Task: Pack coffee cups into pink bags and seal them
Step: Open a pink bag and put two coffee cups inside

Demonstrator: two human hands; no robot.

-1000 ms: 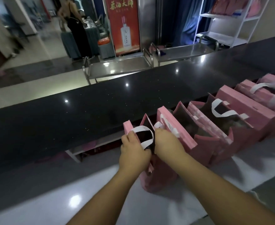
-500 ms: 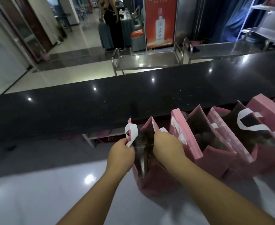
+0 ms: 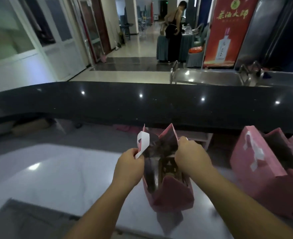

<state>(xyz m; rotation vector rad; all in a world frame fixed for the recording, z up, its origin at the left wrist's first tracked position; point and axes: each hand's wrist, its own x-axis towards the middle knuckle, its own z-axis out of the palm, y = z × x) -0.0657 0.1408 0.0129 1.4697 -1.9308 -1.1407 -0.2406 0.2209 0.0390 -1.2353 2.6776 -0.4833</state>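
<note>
Holding the pink bag (image 3: 173, 195) mouth apart, left hand (image 3: 128, 167) grip pinching the white handle (image 3: 143, 144) at 9 o'clock, right hand (image 3: 191, 156) grip pinching the rim at 3: thin paper, light, creases easily, so take rims, not walls.

Glossy white counter (image 3: 59, 176), open pink bag (image 3: 173, 195) upright on it — more pink bags (image 3: 256, 163) just right

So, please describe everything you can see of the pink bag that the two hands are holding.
The bag is pink, looks like paper, with a dark inside and a white ribbon handle. It stands upright on the pale counter, mouth pulled open. The left hand pinches the handle at the left edge; the right hand grips the right edge. A dark patterned item sits inside. Other pink bags stand apart, to the right.
</note>
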